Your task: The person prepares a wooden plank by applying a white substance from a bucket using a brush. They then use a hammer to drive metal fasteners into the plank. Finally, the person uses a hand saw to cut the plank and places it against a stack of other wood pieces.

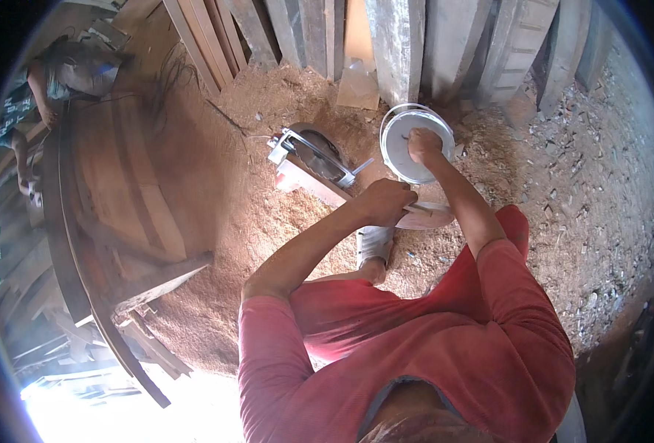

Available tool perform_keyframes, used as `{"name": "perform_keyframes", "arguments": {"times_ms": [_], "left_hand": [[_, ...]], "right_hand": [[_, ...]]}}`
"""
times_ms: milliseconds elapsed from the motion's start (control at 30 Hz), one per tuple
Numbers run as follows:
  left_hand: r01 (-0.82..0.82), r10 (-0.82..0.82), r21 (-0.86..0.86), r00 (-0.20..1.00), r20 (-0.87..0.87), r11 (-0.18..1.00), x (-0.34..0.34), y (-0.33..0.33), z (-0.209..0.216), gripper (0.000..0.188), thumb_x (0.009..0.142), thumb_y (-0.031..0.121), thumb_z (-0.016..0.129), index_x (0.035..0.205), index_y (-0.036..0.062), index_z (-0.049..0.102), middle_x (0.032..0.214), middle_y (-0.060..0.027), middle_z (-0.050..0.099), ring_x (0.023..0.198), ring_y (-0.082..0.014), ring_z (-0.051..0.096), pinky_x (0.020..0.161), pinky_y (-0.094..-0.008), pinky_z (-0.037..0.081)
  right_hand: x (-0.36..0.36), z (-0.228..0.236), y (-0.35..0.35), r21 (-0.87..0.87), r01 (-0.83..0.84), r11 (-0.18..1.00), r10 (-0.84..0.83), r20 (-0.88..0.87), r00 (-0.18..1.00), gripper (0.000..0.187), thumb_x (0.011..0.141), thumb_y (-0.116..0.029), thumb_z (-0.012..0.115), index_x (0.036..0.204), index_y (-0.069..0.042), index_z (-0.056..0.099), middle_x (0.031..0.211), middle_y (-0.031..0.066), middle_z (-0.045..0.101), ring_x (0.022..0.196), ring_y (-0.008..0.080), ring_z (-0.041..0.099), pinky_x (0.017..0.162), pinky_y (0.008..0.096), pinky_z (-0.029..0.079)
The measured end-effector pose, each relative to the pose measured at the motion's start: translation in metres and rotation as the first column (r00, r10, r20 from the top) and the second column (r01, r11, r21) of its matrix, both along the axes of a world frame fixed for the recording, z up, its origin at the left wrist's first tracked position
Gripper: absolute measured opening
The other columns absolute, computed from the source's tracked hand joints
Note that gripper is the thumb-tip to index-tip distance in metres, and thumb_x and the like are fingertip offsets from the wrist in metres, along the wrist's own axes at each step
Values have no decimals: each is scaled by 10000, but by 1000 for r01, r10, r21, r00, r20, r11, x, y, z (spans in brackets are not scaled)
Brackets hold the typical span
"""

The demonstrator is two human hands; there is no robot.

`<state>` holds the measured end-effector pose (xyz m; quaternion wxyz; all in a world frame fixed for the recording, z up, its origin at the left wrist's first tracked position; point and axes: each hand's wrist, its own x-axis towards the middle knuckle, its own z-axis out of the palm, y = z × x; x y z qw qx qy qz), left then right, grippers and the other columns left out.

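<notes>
My left hand [387, 201] is closed around a thin pale piece [418, 210], its kind unclear, at the edge of a round tan disc [436, 216]. Most of the disc's left side is hidden behind the hand. Just beyond it, my right hand [424, 144] is in a fist over a white bucket [387, 159] with a raised wire handle. Whatever its fingers may hold is too small to make out. Inside the bucket's rim shows a flat grey surface. Left of the bucket lies a tool with a dark round blade [317, 156], a metal frame and a reddish block.
Sawdust and wood chips cover the ground [563, 221]. Upright planks [395, 52] line the far side. A curved wooden structure [131, 177] stands at left, with another person [83, 74] beside it. My sandalled foot [375, 247] rests near the disc.
</notes>
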<state>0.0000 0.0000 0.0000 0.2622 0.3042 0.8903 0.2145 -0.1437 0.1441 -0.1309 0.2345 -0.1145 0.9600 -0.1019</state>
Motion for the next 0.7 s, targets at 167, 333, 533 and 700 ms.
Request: {"name": "perform_keyframes", "arguments": {"times_ms": [167,333,533,700], "left_hand": [[-46,46,18,999,25,999,4,-14,-4,283,823,194,725,1079,87,672,1044,-126,658,1016,-344,666,858,-483,523],[-59,58,32,998,9,998,2,-15,-10,251,839,193,714,1061,81,677,1016,-135,658,1018,-342,661,858,-475,515],[-102,102,6,992,74,995,-13,-29,-11,236,892,230,653,1063,71,685,1022,-140,676,1024,-346,656,877,-469,511],[-278,280,-40,938,207,960,-33,-56,-3,372,974,358,623,1240,102,672,1162,-138,698,1111,-323,656,947,-417,508]], "right_hand": [[-5,-7,-7,43,-228,973,227,20,974,223,848,-158,595,954,-82,776,1045,204,732,991,360,716,894,458,561],[2,-33,17,-231,27,972,-51,-96,994,214,853,-164,607,952,-76,775,1004,203,736,948,367,714,870,443,560],[27,30,38,-386,74,920,-123,-102,987,226,861,-165,627,1036,-77,740,1053,200,724,978,378,701,871,470,545],[49,68,78,-597,130,792,-247,-118,962,189,897,-68,625,1064,-33,706,1030,180,726,971,335,701,858,434,539]]}}
